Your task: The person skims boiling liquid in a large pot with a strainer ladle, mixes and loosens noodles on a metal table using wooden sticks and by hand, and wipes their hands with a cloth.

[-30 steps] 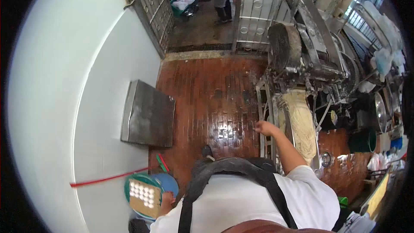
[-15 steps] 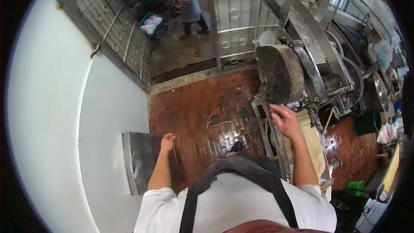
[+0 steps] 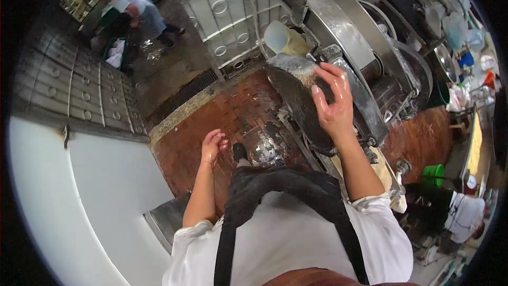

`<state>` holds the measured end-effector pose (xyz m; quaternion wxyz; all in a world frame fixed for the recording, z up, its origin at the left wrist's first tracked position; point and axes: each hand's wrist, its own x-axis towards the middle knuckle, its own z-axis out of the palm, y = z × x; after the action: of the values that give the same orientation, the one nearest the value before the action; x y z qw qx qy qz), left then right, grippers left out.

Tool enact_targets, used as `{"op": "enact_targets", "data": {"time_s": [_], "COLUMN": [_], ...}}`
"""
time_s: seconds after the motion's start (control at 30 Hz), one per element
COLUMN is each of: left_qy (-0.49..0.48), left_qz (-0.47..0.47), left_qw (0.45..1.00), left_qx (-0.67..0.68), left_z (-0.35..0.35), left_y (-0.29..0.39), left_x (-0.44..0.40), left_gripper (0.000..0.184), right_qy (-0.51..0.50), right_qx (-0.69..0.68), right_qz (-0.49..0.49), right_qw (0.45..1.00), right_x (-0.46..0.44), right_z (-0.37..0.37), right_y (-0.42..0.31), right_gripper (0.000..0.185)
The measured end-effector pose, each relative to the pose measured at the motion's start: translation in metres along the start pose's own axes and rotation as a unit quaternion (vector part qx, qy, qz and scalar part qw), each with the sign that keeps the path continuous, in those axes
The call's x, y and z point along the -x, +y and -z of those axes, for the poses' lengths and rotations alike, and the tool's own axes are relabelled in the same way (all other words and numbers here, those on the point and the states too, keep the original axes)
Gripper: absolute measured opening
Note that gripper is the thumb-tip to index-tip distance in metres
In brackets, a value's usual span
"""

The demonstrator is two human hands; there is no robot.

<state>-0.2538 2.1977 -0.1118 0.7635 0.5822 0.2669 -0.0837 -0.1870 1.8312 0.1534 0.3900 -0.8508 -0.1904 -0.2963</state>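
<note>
My right hand [image 3: 334, 100] is raised over the round, dark metal drum [image 3: 296, 92] of a large machine. Its fingers are apart and bent, with nothing in them; whether the fingertips touch the drum I cannot tell. Behind the drum is a pale translucent plastic container [image 3: 284, 38], and a steel chute [image 3: 344, 34] slopes beside it. My left hand [image 3: 212, 147] hangs over the brick floor, fingers loosely curled and apart, holding nothing. Both hands look wet.
A barred metal gate [image 3: 79, 82] and a white wall [image 3: 106, 180] stand on the left. Past a floor grate [image 3: 196, 92], a person in an apron [image 3: 140, 10] bends near crates. Another person [image 3: 465, 214] is at lower right by a green bucket [image 3: 433, 173].
My view has turned and come closer to the machine. My right hand has moved up over the drum, and my left hand has swung forward. The person at lower right has come into view.
</note>
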Motion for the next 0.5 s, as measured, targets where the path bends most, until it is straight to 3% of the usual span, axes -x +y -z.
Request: {"op": "enact_targets", "data": {"time_s": [0.2,0.37,0.43,0.5], "left_qy": [-0.086,-0.188,-0.266,-0.260], "left_qz": [0.019,-0.029,-0.134,-0.337], "left_qw": [0.996,0.982,0.955,0.885], "left_qx": [0.000,0.007,0.001,-0.188], "left_z": [-0.072,-0.147,-0.204,-0.268], "left_y": [0.056,0.097,0.118,0.168], "left_x": [-0.144,-0.275,-0.313,-0.314], "left_gripper": [0.026,0.025,0.025,0.027], "right_qy": [0.024,0.042,0.020,-0.007], "right_qx": [0.124,0.322,0.380,0.412], "right_qz": [-0.129,-0.117,-0.114,-0.109], "right_qw": [0.984,0.939,0.918,0.905], "right_x": [-0.003,-0.017,-0.018,-0.011], "right_z": [-0.022,-0.041,-0.044,-0.043], "right_y": [0.009,0.016,0.016,0.015], "right_gripper": [0.043,0.044,0.044,0.046]}}
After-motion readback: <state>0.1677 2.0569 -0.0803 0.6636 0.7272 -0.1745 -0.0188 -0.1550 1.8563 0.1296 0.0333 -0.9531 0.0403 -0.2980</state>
